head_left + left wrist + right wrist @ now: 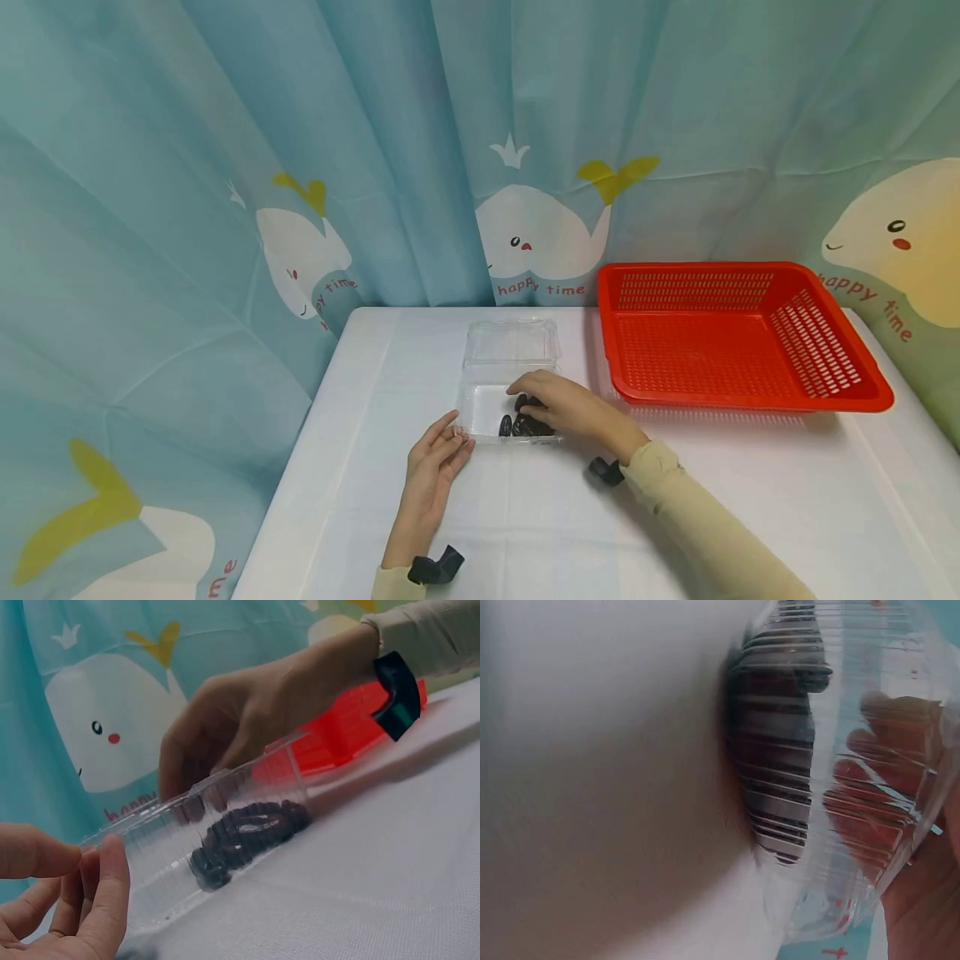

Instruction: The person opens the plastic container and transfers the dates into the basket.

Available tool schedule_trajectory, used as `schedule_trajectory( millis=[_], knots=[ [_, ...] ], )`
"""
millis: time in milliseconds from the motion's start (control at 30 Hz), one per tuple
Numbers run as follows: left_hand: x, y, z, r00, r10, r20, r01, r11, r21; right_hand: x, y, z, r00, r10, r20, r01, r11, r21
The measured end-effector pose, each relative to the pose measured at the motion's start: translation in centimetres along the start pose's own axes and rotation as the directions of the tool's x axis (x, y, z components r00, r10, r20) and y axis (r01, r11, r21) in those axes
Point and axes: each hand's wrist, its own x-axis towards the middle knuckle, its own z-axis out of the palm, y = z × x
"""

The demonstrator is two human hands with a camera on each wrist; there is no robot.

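A clear plastic clamshell box (pixel 487 404) lies opened on the table, its lid (pixel 512 342) folded back toward the curtain. Several dark, glossy oval pieces (pixel 534 425) are heaped at the right side of its tray, with one apart to the left. My left hand (pixel 432 467) pinches the box's near left corner between thumb and fingers. Over the tray, my right hand (pixel 566 406) reaches in from the right, fingers bent loosely downward and thumb apart from them. Through the ribbed wall in the right wrist view, the right fingertips (pixel 847 771) show above the dark pieces, holding nothing visible.
A red perforated basket (pixel 690 400) stands at the back right of the white-covered table (pixel 360 433). Behind the table hangs a light blue curtain (pixel 390 167) with whale prints. Black wrist mounts (pixel 437 567) sit on both forearms.
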Motion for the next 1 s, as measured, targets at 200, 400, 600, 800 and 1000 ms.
schedule_trajectory(
  millis=[200,400,600,800,1000],
  knots=[
    [0.0,0.0,-0.1,1.000,-0.004,0.006,0.004,1.000,-0.002,0.6,-0.2,-0.2,0.995,-0.037,0.088,0.046,0.994,-0.101],
    [0.1,0.0,-0.1,1.000,-0.008,0.003,0.008,1.000,-0.010,1.2,-0.3,-0.4,0.990,-0.020,0.137,0.039,0.990,-0.138],
    [0.0,0.0,0.0,1.000,-0.010,-0.003,0.010,1.000,-0.023,1.9,-0.4,-0.2,0.986,-0.004,0.165,0.034,0.983,-0.181],
    [0.1,-0.1,-0.1,1.000,0.002,0.018,-0.001,1.000,-0.011,2.3,-0.1,0.3,0.987,-0.029,0.157,0.065,0.971,-0.228],
    [0.1,-0.2,-0.2,1.000,0.010,0.022,-0.010,1.000,-0.004,2.4,0.1,0.5,0.988,-0.050,0.147,0.084,0.969,-0.232]
  ],
)
